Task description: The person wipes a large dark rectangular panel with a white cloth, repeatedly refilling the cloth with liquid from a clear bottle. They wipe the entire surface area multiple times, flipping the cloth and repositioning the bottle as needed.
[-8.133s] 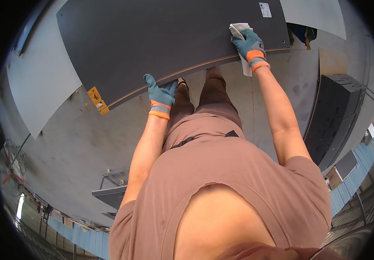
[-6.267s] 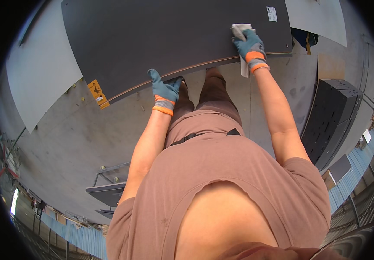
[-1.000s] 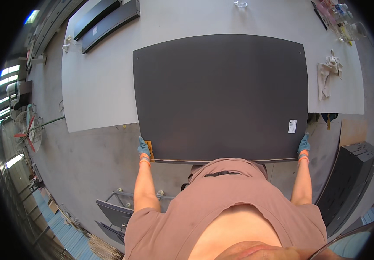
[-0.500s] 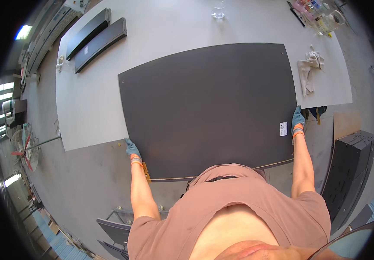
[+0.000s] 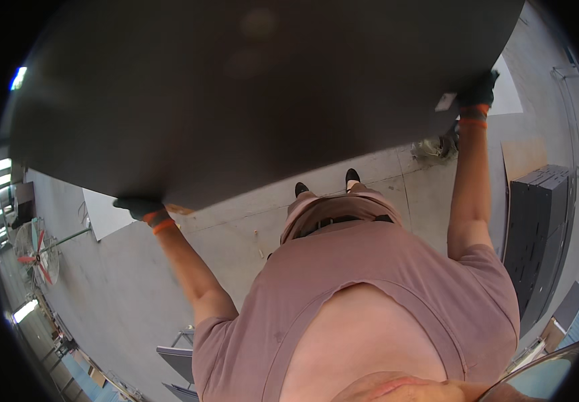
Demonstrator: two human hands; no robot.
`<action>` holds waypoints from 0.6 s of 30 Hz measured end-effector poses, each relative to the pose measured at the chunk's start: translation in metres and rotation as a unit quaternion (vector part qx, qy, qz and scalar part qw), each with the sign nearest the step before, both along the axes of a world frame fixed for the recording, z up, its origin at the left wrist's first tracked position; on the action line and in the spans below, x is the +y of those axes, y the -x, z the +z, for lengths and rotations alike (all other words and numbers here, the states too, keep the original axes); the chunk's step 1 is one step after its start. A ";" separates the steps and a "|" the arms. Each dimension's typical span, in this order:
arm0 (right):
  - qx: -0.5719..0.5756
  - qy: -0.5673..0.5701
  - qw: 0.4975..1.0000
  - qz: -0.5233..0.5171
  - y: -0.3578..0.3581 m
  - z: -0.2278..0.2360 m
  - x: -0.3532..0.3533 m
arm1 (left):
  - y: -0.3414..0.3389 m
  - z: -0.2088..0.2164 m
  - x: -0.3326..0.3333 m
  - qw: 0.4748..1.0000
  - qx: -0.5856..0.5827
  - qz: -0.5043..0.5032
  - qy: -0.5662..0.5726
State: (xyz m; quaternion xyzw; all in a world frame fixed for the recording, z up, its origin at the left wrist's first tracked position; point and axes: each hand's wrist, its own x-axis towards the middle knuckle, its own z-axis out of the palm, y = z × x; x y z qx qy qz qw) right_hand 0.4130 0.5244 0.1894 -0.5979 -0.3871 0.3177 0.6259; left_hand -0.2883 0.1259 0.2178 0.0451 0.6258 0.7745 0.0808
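Dark-grey panel [image 5: 256, 114] raised, not yet set down; left hand [image 5: 139, 206] and right hand [image 5: 480, 94] (fingers partly hidden) grip its edges.

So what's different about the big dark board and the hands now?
The board was lifted up off the white table. The right hand let go of the cloth earlier; now it and the left hand hold the board's edges. The fan and dark stack stayed put.
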 end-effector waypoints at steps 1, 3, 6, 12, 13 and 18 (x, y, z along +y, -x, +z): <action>-0.238 -0.036 0.971 0.008 -0.028 -0.016 0.024 | 0.005 0.007 0.014 1.000 0.007 -0.016 -0.020; -0.399 -0.077 0.912 0.053 -0.045 -0.028 0.044 | 0.010 0.027 0.033 0.998 0.030 -0.043 -0.039; 0.169 -0.141 0.953 0.209 -0.012 -0.041 0.047 | 0.035 0.044 0.038 0.995 0.066 -0.059 -0.043; -0.425 -0.158 0.888 0.073 -0.018 -0.082 0.074 | 0.066 0.009 0.053 0.986 0.019 -0.077 -0.144; -0.604 -0.103 0.790 0.004 0.009 -0.084 0.067 | 0.071 0.011 0.047 0.985 0.025 -0.085 -0.148; -0.339 -0.186 0.915 0.114 -0.007 -0.084 0.084 | 0.075 -0.003 0.067 0.974 -0.006 -0.124 -0.188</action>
